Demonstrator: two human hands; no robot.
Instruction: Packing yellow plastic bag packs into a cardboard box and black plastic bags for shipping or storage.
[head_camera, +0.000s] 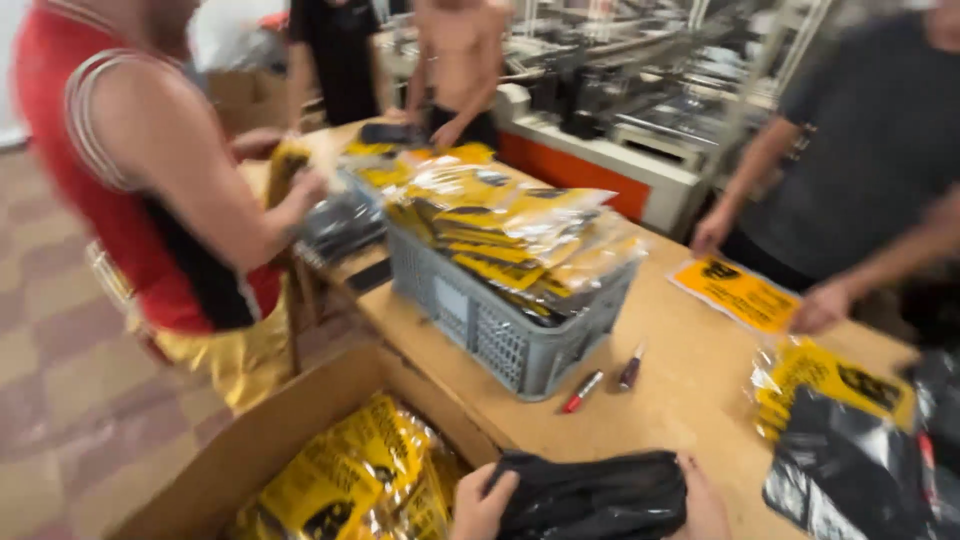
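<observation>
A single head-worn camera looks down and forward across a wooden table (690, 390), close above the wearer's hands at the bottom edge, co-workers ringing the far sides.

Checkered tile floor (70, 400), wooden table (680, 390), factory machine (640, 110) behind.

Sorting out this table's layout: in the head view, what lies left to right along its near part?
Cardboard box → left hand → black bundle → right hand → black bag.
</observation>
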